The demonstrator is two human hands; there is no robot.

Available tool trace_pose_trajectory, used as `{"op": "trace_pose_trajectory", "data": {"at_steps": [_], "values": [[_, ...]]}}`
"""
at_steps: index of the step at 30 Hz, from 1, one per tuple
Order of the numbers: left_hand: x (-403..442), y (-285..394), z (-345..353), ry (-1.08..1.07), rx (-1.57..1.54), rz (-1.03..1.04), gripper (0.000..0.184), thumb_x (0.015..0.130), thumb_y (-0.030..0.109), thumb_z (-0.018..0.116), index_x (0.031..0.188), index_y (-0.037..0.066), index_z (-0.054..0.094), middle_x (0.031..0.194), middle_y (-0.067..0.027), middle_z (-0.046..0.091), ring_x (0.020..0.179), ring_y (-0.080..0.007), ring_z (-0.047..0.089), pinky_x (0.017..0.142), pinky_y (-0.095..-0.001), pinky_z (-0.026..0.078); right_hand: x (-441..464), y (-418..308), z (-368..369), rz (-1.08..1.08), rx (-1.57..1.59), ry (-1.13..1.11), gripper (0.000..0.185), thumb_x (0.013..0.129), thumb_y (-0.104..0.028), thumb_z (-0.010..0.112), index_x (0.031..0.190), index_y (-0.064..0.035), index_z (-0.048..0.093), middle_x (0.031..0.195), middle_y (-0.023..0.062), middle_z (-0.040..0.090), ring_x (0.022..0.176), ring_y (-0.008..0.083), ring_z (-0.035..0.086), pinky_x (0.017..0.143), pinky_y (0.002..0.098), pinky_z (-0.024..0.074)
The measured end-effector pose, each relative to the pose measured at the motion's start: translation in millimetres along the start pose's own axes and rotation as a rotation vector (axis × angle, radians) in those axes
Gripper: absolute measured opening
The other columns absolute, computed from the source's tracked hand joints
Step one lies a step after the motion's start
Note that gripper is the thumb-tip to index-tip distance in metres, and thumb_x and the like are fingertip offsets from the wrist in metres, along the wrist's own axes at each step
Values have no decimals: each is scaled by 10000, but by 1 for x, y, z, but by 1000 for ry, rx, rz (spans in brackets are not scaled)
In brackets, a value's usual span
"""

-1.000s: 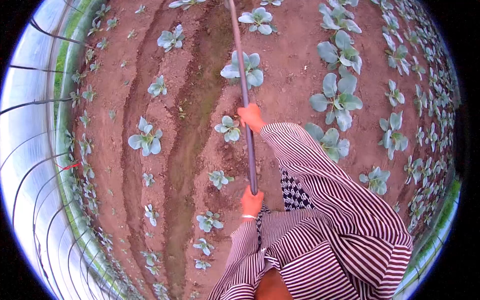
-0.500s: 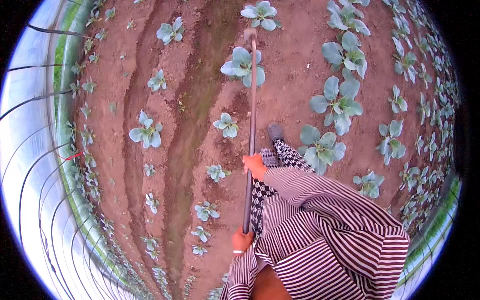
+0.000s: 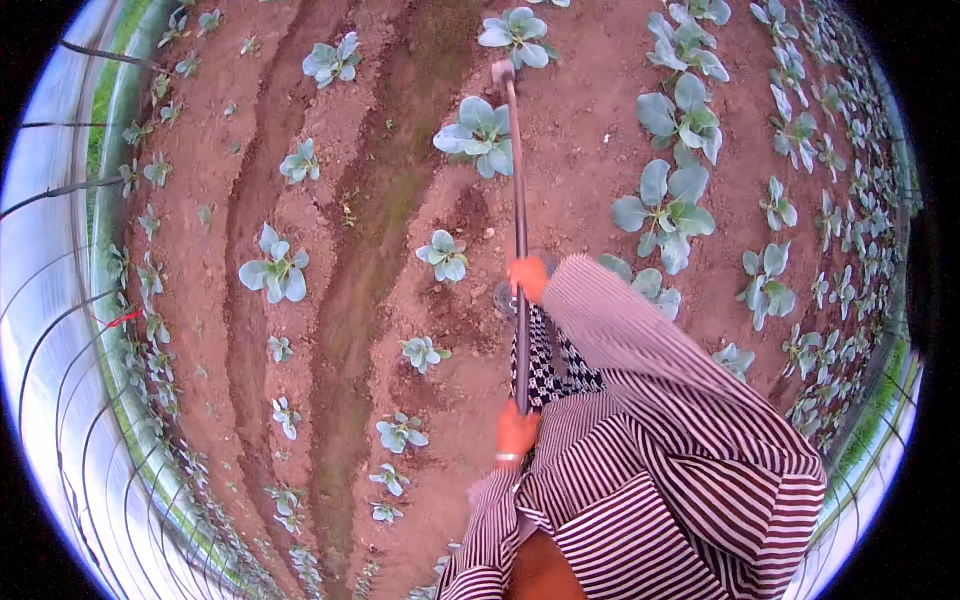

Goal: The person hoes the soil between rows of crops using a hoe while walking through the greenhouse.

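A long-handled hoe [image 3: 519, 185] stretches away from my body, its small head [image 3: 503, 71] at the far end, over the soil between two leafy plants. My right hand [image 3: 528, 278] is wrapped around the middle of the handle. Closer to my body, my left hand [image 3: 517, 432], with a pale band at the wrist, grips the handle's near end. The nearer broad-leaved seedling [image 3: 478, 137] lies just left of the handle, and another plant [image 3: 518, 37] grows just beyond the hoe head. Whether the blade touches the ground I cannot tell.
Rows of similar plants [image 3: 664, 213] run along both sides. A greenish furrow [image 3: 350, 290] lies to the left. Curved black ribs and pale plastic sheeting [image 3: 45, 330] form a wall at far left. My patterned trouser legs [image 3: 545, 365] stand below the handle.
Both hands have moved forward and slightly right, bringing the handle's near end along. The hoe head stays nearly where it was in view. My right sleeve has swung forward.
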State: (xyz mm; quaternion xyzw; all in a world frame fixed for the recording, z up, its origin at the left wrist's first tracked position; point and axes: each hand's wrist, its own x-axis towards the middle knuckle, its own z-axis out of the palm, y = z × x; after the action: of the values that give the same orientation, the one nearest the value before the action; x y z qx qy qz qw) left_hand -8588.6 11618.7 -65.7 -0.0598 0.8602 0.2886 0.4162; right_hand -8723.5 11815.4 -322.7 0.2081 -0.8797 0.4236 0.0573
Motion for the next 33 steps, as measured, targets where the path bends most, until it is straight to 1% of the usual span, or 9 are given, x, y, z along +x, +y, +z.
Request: {"op": "trace_pose_trajectory", "data": {"at_steps": [2, 4, 5, 6, 9, 20, 28, 30, 33], "values": [[-36, -18, -20, -56, 38, -111, 349, 646, 187, 581, 930, -9, 529, 822, -245, 571, 771, -396, 557, 656, -432, 445, -16, -53, 25, 293, 138, -51, 196, 692, -125, 582, 541, -18, 517, 494, 64, 510, 361, 185, 473, 356, 294, 372], [-67, -37, -37, -65, 65, -126, 353, 641, 203, 605, 933, 14, 548, 803, -212, 588, 757, -368, 574, 648, -413, 453, 8, -115, 22, 1407, 933, 120, 168, 683, -114, 576, 559, -18, 516, 470, 92, 495, 333, 199, 454, 323, 313, 353], [-77, -67, -28, 31, -157, -124, 331, 635, 203, 634, 914, 39, 563, 766, -195, 595, 727, -337, 594, 620, -397, 459, 21, -135, 19, 1621, 1023, 203, 154, 678, -109, 573, 568, -18, 515, 458, 106, 487, 320, 205, 445, 306, 322, 344], [-84, -43, -46, 68, -67, -124, 312, 631, 199, 653, 899, 61, 574, 729, -173, 599, 695, -318, 604, 592, -383, 461, 29, -151, 16, 1569, 1259, 464, 134, 686, -91, 578, 600, -14, 511, 484, 83, 486, 327, 194, 437, 307, 329, 350], [-72, -46, -46, 39, 101, -237, 308, 630, 213, 650, 890, 65, 577, 698, -165, 594, 647, -315, 602, 566, -388, 461, 28, -125, 35, 1375, 1589, 513, 150, 724, -79, 564, 623, -14, 474, 541, 64, 490, 359, 157, 445, 287, 324, 350], [157, 188, -32, 307, -134, 93, 265, 660, 194, 588, 853, 26, 519, 671, -204, 575, 659, -370, 579, 591, -429, 448, 249, 54, -255, 1029, 999, 642, 122, 692, -77, 552, 624, -13, 473, 428, 51, 442, 316, 150, 434, 295, 307, 343], [221, 361, 8, -84, -108, -107, 232, 673, 180, 552, 815, 1, 517, 646, -191, 560, 612, -335, 572, 571, -400, 444, 189, 254, -292, 1431, 706, 269, 262, 701, -108, 534, 469, -6, 471, 445, 103, 503, 336, 221, 488, 301, 346, 352], [190, 336, 19, -73, -39, -99, 237, 667, 181, 555, 817, 0, 527, 641, -189, 559, 605, -321, 573, 568, -392, 446, 117, 256, -223, 1063, 606, 283, 249, 714, -93, 552, 490, -16, 476, 444, 94, 488, 333, 212, 480, 291, 347, 349], [132, 337, -14, -29, -43, -212, 282, 639, 198, 592, 842, 7, 549, 681, -200, 575, 641, -340, 581, 583, -409, 452, 134, 156, -252, 1500, 1217, 558, 178, 723, -68, 572, 578, -22, 480, 452, 76, 468, 338, 196, 467, 291, 340, 351]]}}
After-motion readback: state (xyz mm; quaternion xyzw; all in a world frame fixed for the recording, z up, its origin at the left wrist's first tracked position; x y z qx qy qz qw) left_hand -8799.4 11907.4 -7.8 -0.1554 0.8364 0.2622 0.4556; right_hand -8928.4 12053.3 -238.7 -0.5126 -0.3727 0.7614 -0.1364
